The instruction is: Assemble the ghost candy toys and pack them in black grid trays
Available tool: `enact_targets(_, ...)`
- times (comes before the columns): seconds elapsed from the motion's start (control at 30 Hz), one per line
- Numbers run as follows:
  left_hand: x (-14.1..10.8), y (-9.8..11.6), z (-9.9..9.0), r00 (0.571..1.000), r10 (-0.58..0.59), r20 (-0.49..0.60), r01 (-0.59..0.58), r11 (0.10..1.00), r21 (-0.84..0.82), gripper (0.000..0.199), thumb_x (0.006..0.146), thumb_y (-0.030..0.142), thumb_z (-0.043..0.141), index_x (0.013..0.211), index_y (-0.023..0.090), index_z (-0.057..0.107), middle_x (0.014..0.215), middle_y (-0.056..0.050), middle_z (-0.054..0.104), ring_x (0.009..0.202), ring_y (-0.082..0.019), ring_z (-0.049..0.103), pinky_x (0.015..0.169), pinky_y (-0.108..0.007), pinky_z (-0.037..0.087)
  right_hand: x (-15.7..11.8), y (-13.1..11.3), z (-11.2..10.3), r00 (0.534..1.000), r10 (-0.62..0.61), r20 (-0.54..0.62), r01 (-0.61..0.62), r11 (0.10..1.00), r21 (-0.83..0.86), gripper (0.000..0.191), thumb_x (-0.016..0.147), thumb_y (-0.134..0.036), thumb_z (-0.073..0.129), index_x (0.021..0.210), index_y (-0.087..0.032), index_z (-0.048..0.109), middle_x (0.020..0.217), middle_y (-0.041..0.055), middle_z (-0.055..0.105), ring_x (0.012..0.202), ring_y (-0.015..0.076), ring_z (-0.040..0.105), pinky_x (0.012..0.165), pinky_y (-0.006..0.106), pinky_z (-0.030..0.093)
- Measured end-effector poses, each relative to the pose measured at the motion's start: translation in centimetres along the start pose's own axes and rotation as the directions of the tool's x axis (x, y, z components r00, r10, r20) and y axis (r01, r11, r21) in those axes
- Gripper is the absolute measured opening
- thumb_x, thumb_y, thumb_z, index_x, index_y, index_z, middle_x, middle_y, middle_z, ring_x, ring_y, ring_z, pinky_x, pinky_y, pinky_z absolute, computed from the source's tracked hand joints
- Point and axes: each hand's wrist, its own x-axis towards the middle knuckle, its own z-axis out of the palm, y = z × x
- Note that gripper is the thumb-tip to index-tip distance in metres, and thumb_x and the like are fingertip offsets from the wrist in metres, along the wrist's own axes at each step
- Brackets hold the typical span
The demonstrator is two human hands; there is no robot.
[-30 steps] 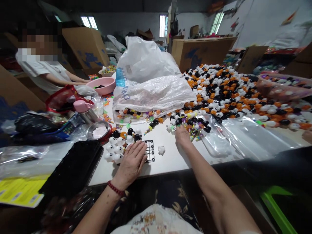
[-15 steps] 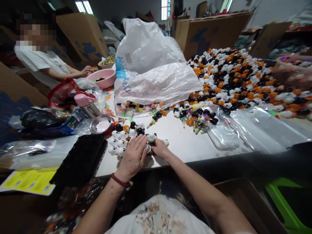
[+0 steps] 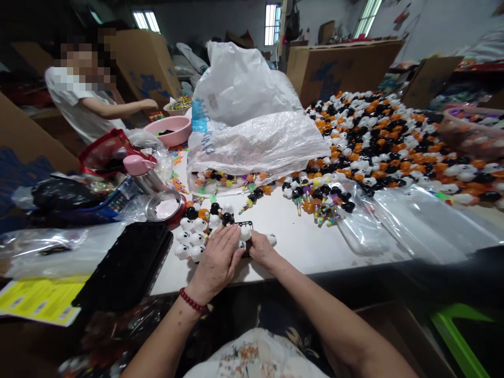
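My left hand [image 3: 221, 253] lies with its fingers stretched flat over a group of white toy heads [image 3: 197, 239] with black eyes, on the near edge of the table. Part of a black slotted tray [image 3: 247, 224] shows beyond its fingertips; the rest is hidden under the hand. At the tray's right side, my right hand [image 3: 261, 248] has its fingers curled against a single white toy head [image 3: 244, 233]. Its fingertips are partly hidden. Just right of that hand lies another white toy head [image 3: 271, 239].
A heap of white, black and orange toy heads [image 3: 366, 131] fills the back right. Clear plastic bags [image 3: 429, 215] lie right; stacked black trays [image 3: 126, 265] lie left. A large white sack [image 3: 252, 126] stands behind. A co-worker [image 3: 84, 105] is by a pink basin [image 3: 173, 131].
The white head by my right fingers sits lower, and its green part no longer shows. My hands stay close together. The co-worker's arm has lifted, and the view has shifted slightly.
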Motion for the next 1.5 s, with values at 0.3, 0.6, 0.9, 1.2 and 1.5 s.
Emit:
enact_targets(0.3,0.0,-0.2,0.1,1.0,-0.01,0.001,0.01,1.0,-0.027,0.055,0.095,0.025,0.049,0.147,0.02,0.033,0.139,-0.012,0.054,0.131,-0.027,0.048,0.111,-0.051,0.039,0.4,-0.5,-0.3,0.999,0.034,0.043,-0.036,0.998,0.047,0.015,0.085,-0.018,0.051,0.086,-0.017,0.066,0.081,0.0042,0.067,0.072,0.0171,0.057,0.068,0.025,0.043)
enact_targets(0.6,0.4,-0.4,0.1,0.999,-0.009,0.049,0.007,0.999,0.037,0.051,0.095,0.027,0.048,0.144,0.017,0.038,0.142,-0.012,0.052,0.134,-0.025,0.044,0.114,-0.048,0.035,0.6,-0.1,-0.3,0.993,-0.03,0.11,0.04,0.995,-0.089,0.018,0.073,-0.008,0.052,0.083,-0.017,0.065,0.078,0.0038,0.066,0.07,0.0171,0.055,0.065,0.024,0.041)
enact_targets(0.9,1.1,-0.4,-0.7,0.983,-0.07,0.167,0.057,0.995,0.082,0.045,0.098,0.03,0.041,0.142,0.018,0.043,0.144,-0.01,0.05,0.136,-0.023,0.042,0.118,-0.05,0.025,0.6,0.7,-0.3,0.99,0.109,0.089,-0.121,0.984,0.134,0.014,0.081,-0.022,0.057,0.087,-0.014,0.068,0.077,0.0039,0.067,0.071,0.0174,0.058,0.068,0.027,0.045)
enact_targets(1.2,0.7,-0.7,-0.7,0.984,-0.087,0.156,0.078,0.995,0.062,0.045,0.1,0.027,0.035,0.143,0.015,0.04,0.145,-0.011,0.049,0.137,-0.022,0.042,0.119,-0.048,0.02,0.7,1.4,0.1,0.961,0.234,0.145,-0.273,0.883,0.382,0.018,0.077,-0.029,0.064,0.087,-0.014,0.067,0.075,0.0011,0.066,0.067,0.0137,0.057,0.063,0.023,0.044)
enact_targets(1.5,0.9,-0.7,-0.7,0.981,-0.076,0.177,0.063,0.995,0.078,0.046,0.1,0.027,0.035,0.143,0.015,0.039,0.144,-0.012,0.05,0.137,-0.022,0.042,0.119,-0.048,0.019,0.8,0.4,-0.5,0.978,0.157,0.138,-0.174,0.977,0.124,0.009,0.083,-0.02,0.058,0.086,-0.016,0.066,0.075,0.0013,0.065,0.068,0.0142,0.058,0.063,0.022,0.042)
